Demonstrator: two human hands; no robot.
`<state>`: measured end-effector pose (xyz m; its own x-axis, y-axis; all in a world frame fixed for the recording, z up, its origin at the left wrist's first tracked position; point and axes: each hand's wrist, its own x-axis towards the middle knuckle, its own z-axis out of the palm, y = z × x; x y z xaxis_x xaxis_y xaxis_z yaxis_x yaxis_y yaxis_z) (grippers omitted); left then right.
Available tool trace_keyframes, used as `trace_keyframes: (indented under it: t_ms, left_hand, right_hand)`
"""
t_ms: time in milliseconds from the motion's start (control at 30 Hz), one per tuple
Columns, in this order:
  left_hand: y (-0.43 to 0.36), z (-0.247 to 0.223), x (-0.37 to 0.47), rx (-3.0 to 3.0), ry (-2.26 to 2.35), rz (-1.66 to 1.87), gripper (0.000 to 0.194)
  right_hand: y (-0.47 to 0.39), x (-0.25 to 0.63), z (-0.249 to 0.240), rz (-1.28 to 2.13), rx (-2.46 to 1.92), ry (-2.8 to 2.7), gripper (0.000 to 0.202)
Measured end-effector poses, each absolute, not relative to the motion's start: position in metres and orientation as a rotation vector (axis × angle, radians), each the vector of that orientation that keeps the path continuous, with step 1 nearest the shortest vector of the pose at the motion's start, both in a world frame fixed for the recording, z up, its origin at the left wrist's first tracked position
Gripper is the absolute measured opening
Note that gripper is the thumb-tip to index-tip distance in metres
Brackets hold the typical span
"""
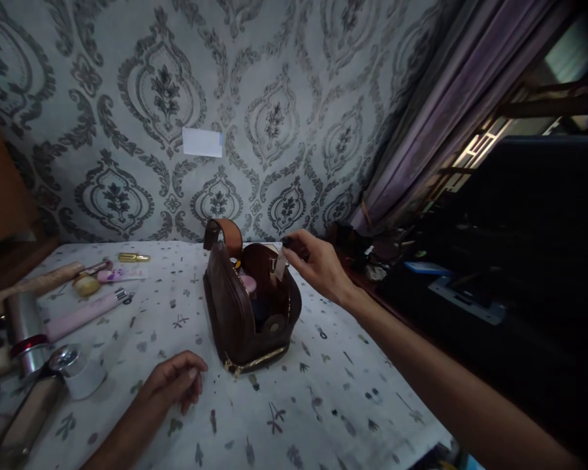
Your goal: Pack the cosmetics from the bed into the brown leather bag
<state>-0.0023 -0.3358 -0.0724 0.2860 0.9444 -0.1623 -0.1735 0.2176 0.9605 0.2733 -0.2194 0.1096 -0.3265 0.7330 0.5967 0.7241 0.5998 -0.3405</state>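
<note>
A dark brown cosmetic bag (230, 313) stands unzipped on the cloth-covered table, its gold zipper hanging at the front. Inside it a round pink item (247, 283) shows; the bottom of the bag is dark. Above the bag's right rim, my right hand (318, 261) is closed, thumb and fingers pinching a small black-topped item (287, 242). A pale strip (280, 266) hangs just below those fingertips; whether it belongs to the item or to the bag's lining, I cannot tell. My left hand (174, 380) rests left of the bag, fingers loosely bent and holding nothing.
At the left lie a pink tube (85, 314), a gold tube (134, 257), a white jar with a silver lid (78, 372), a silver bottle (27, 333) and other cosmetics. Patterned wallpaper (274, 124) rises behind the table. A purple curtain (436, 111) hangs at the right.
</note>
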Motion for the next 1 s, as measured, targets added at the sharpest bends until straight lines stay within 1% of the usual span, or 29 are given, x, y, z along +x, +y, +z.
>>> trace_keyframes:
  t_ms: [200,367,600,800,1000]
  left_hand:
    - [-0.334,-0.086,-0.005,1.069,0.933,0.961,0.047]
    - [-0.336,-0.079,-0.004,1.1,0.922,0.936,0.05]
    - [-0.338,-0.063,-0.002,1.147,0.977,0.884,0.05]
    - [-0.338,-0.061,0.0,1.162,0.984,0.86,0.05]
    - [-0.339,-0.064,0.001,1.18,0.988,0.859,0.047]
  right_hand:
    - [-0.208,0.273,0.097,-0.123,-1.338,-2.276,0.02]
    - [-0.205,0.272,0.095,-0.154,-1.437,-2.368,0.02]
    - [-0.204,0.271,0.09,-0.105,-1.45,-2.384,0.034]
    - [-0.204,0.27,0.088,-0.196,-1.442,-2.406,0.028]
    - [-0.205,0.271,0.089,-0.21,-1.478,-2.458,0.028]
